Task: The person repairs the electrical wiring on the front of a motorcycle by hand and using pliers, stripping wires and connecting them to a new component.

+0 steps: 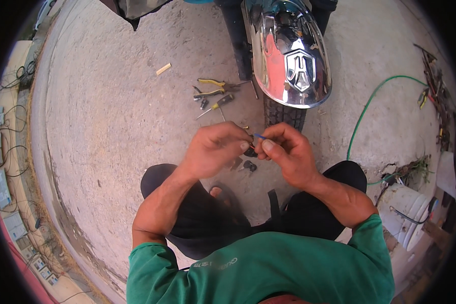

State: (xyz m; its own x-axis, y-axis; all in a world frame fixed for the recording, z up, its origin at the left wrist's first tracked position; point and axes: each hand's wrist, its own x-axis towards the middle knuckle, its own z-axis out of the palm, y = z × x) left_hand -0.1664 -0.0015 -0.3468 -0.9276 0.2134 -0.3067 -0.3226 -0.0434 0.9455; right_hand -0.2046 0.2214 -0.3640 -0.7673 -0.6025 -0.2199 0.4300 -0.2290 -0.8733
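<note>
Projecting from the pinched right hand (291,151), a thin blue piece (260,136) is held close to the left hand (214,148), whose grip cannot be told. Yellow-handled pliers (214,82) are seen on the concrete floor (111,111).

Open concrete (96,116) leftward, tyre (286,116) ahead

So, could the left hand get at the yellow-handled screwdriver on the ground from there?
Probably yes: the yellow-handled screwdriver lies just beyond the left hand, and nothing seems to cover its handle. That hand looks busy at a small dark part beside the right hand, though.
</note>
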